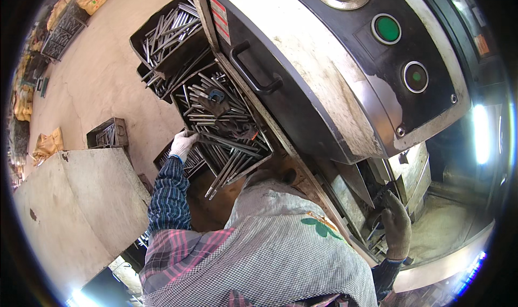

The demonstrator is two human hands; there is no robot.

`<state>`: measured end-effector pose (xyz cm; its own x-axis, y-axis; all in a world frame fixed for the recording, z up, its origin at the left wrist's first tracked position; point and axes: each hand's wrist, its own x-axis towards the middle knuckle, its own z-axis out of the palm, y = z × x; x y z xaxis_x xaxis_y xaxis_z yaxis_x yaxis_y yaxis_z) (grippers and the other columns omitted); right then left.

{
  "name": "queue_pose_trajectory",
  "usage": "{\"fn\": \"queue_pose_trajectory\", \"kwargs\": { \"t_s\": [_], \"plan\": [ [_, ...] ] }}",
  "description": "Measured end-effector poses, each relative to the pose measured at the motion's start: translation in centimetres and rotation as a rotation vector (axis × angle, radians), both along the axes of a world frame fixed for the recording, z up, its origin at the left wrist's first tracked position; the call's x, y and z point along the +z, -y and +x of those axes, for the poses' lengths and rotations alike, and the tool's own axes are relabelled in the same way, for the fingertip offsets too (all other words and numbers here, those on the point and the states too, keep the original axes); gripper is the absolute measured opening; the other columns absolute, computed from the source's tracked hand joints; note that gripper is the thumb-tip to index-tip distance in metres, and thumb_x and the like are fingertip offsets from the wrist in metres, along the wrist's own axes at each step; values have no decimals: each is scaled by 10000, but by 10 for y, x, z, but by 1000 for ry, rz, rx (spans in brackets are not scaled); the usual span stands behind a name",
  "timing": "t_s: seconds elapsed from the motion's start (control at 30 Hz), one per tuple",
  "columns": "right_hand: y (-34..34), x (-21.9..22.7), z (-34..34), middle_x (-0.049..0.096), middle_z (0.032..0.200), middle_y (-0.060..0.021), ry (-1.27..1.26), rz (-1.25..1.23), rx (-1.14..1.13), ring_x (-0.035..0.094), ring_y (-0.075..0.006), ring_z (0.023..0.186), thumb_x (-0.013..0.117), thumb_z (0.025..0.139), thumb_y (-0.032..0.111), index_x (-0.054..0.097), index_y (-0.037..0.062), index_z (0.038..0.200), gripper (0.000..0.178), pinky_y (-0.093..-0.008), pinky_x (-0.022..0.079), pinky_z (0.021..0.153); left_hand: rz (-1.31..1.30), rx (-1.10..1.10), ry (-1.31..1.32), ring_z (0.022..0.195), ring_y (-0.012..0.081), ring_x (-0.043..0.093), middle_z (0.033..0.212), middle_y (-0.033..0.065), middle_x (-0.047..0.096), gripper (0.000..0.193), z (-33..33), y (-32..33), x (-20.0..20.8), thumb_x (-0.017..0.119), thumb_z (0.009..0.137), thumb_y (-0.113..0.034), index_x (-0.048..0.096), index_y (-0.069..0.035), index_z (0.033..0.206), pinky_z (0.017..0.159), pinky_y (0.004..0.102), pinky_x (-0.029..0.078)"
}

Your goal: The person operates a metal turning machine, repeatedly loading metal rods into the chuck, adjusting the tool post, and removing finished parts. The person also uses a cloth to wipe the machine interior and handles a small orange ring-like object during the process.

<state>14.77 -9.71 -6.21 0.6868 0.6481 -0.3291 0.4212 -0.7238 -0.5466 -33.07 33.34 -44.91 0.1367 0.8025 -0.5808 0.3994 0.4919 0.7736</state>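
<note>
My left hand (184, 144), in a white knit glove, is at the near left edge of a metal bin (266, 159). Its fingers are closed on the end of a dark metal rod (229, 143) lying across the other rods. On the heap sit dark cloths or gloves (237, 129) and a small blue object (217, 95). My right hand (396, 225), in a dirty grey glove, reaches into the machine's opening beside a metal plate (353, 184). Its fingers curl against dark parts there; what they grip is hidden in shadow.
The machine's door with a black handle (253, 72) and a panel with a green button (386, 29) stand ahead and right. Another bin of rods (171, 29) lies beyond. On the left are a pale worn metal sheet (86, 193) and a small crate (108, 134).
</note>
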Motion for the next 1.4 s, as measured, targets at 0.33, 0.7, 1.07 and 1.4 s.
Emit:
{"fn": "queue_pose_trajectory", "kwargs": {
  "t_s": [0.33,0.7,1.07,1.4],
  "plan": [
    [19,5,13,670,1406,-171,-18,34,-25,659,-232,1242,627,1008,38,592,-10,1466,462,-354,519,1064,200,341,150,678,95,606,810,15,683,289,5,-19,42,656,932,-24,751,-24,1204,607,252,501],
    [28,-11,18,676,1389,-136,-118,138,-53,640,-187,1223,627,1030,58,591,-13,1467,445,-319,506,1052,27,-308,-493,894,270,766,1041,147,789,524,85,10,113,643,998,-499,727,-19,1190,843,400,617],
    [64,-18,-3,687,1398,-148,-100,90,-152,670,-216,1238,613,1030,114,601,6,1471,454,-346,521,1046,-632,552,150,734,262,623,876,81,684,192,142,36,-146,567,1048,-199,687,-52,1078,654,402,535],
    [45,-22,0,710,1349,-137,-188,96,-134,682,-210,1208,647,1021,107,607,17,1465,455,-346,547,1001,-407,521,384,802,242,706,1018,126,738,272,162,50,-68,720,981,-159,668,58,1135,672,392,594]
  ]
}}
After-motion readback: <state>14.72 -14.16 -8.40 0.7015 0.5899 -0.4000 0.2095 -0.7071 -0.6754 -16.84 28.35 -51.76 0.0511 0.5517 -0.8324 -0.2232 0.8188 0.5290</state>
